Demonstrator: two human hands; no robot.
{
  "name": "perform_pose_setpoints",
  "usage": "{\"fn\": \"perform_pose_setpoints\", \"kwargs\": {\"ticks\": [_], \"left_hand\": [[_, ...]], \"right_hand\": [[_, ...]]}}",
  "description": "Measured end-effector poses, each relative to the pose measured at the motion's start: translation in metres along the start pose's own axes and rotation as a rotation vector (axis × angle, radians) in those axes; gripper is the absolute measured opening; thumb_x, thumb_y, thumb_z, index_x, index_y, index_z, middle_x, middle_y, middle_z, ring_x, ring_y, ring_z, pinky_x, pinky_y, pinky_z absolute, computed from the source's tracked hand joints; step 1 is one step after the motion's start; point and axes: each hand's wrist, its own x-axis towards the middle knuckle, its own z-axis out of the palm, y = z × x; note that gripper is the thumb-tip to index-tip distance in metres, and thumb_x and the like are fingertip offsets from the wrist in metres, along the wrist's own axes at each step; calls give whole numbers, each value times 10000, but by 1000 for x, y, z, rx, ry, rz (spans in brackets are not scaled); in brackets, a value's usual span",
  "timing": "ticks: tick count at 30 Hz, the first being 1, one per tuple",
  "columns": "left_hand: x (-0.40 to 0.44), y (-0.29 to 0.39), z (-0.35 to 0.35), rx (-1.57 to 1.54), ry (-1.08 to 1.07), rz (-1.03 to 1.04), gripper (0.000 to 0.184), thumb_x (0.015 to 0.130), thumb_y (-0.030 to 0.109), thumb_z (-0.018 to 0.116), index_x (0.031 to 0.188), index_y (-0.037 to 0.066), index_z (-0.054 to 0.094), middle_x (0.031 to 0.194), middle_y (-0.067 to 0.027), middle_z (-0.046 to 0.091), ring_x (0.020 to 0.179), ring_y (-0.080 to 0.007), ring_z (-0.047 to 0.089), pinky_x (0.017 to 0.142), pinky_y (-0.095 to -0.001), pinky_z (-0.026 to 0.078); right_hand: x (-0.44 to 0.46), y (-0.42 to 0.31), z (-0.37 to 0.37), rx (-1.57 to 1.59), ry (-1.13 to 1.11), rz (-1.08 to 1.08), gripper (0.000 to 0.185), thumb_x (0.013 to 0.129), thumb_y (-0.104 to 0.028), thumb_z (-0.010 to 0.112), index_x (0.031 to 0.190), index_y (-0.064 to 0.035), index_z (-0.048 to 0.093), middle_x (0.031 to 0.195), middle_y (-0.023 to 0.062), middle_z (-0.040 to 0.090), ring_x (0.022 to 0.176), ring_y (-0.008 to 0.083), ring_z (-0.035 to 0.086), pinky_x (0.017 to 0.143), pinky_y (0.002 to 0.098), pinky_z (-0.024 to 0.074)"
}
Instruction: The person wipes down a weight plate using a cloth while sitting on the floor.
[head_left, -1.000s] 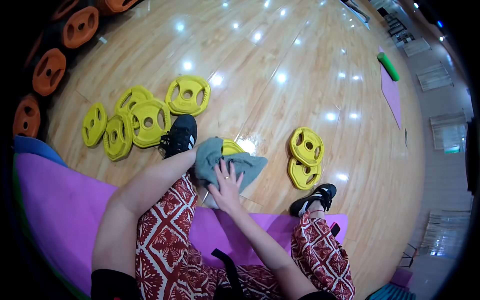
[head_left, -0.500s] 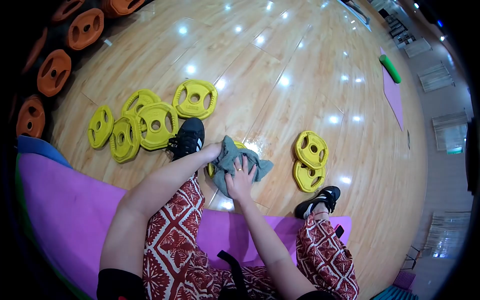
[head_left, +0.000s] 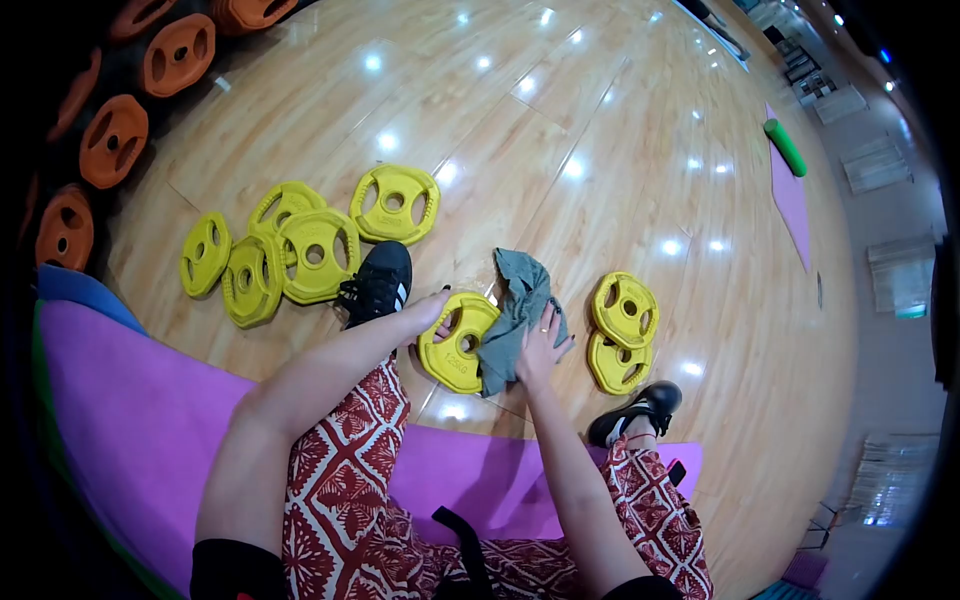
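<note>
A yellow weight plate [head_left: 458,362] stands between my feet, its right part covered by a grey-green cloth [head_left: 520,285]. My left hand [head_left: 432,314] grips the plate at its left side, with fingers through the handle slot. On the right edge of the plate, my right hand [head_left: 541,347] presses and holds the bunched cloth, thumb spread to the side. Two more yellow plates [head_left: 625,312] overlap each other on the floor to the right. Several others [head_left: 316,254] lie in a group to the left, beyond my black shoe [head_left: 378,280].
Orange weight plates [head_left: 114,141] hang in a dark rack at the left. I sit on a purple mat [head_left: 470,485]. A phone [head_left: 676,471] lies by my right leg. Across the wooden floor [head_left: 520,150], a green foam roller [head_left: 785,148] rests on a pink mat [head_left: 790,215].
My right hand and the cloth have moved right across the plate, uncovering its left part. My left hand stays at the plate's left side.
</note>
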Motion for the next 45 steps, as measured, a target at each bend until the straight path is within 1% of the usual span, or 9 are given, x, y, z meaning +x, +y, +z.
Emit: {"fn": "perform_pose_setpoints", "kwargs": {"ticks": [5,8,13,17,24,28,33,41,45], "left_hand": [[16,-11,-4,83,43,-1,561,876,539,230,851,41,487,809,-129,549,712,-230,541,673,-333,460],[9,-7,-1,153,92,33,569,881,529,216,866,30,488,838,-146,567,734,-238,551,676,-335,459],[16,-10,-2,129,93,44,633,875,544,223,921,-6,534,881,-163,577,780,-250,564,717,-356,451],[8,-1,-3,486,257,124,740,859,574,249,1114,-81,484,1051,-211,553,934,-263,562,798,-353,430],[9,-4,0,36,-18,26,554,885,516,239,893,51,540,713,-45,512,591,-141,478,554,-268,415],[27,-15,-8,104,21,0,537,881,523,233,814,67,508,694,-40,492,593,-140,475,561,-265,418],[26,-15,-8,141,20,22,532,877,526,243,772,58,472,721,-71,508,624,-170,485,593,-295,428],[20,-12,-5,217,43,49,548,873,493,266,833,-5,491,803,-142,559,715,-233,559,658,-343,453],[15,-8,-5,319,61,63,610,857,527,289,894,-45,499,896,-204,578,750,-261,579,687,-348,464]], "right_hand": [[-35,-29,3,151,-78,-2,552,858,-322,369,1287,17,292,1401,154,172,1300,307,124,1001,566,26],[-55,-45,5,370,-58,0,632,836,-355,394,1225,132,288,1364,244,190,1286,366,112,996,572,18],[-90,-76,-11,325,-221,-192,627,819,-346,418,1235,106,292,1338,245,234,1270,405,119,992,578,49],[-84,-77,-1,286,-99,-221,627,789,-339,451,1271,33,302,1356,158,266,1272,366,157,999,564,66],[-52,-60,-3,302,-2,-199,633,757,-330,481,1296,-40,317,1388,76,250,1265,365,185,1008,547,66],[-43,-54,0,334,27,-212,622,756,-322,482,1298,-62,322,1387,75,252,1263,363,194,1012,540,80],[-12,-31,-4,260,-7,-205,615,756,-301,474,1319,-124,301,1390,62,252,1270,345,196,1017,537,83],[1,4,8,-57,22,-175,666,783,-466,409,1359,-195,210,1411,30,203,1289,328,171,983,598,69],[-37,-20,10,140,27,-147,747,741,-468,478,1344,-110,219,1407,63,202,1290,331,165,996,568,68]]}}
